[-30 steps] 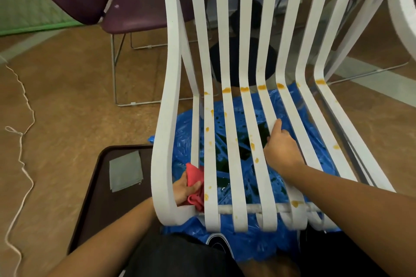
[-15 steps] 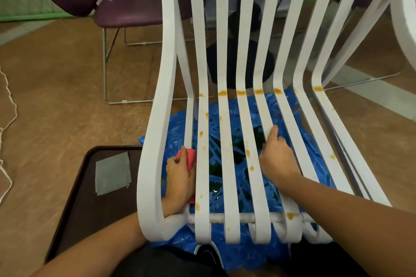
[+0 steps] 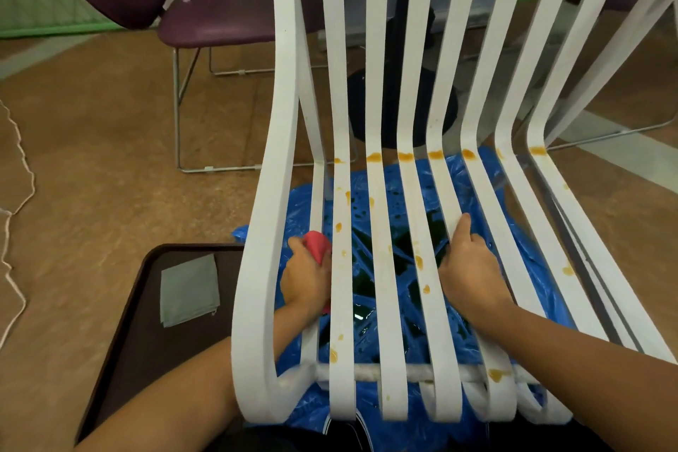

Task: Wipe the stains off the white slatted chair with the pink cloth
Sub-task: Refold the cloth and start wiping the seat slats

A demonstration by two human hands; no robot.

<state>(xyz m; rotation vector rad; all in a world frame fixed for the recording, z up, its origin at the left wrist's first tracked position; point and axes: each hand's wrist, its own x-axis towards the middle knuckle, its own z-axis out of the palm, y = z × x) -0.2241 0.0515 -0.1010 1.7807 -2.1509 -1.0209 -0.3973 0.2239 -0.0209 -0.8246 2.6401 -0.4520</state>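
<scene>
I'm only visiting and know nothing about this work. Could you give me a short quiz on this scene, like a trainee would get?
1. Which hand grips the pink cloth?
2. True or false: the white slatted chair is already free of stains.
3. The folded grey cloth lies on: A) the dark tray, B) a bucket, C) a shelf.

Key: 1. The left hand. 2. False: orange stains dot the slats. 3. A.
</scene>
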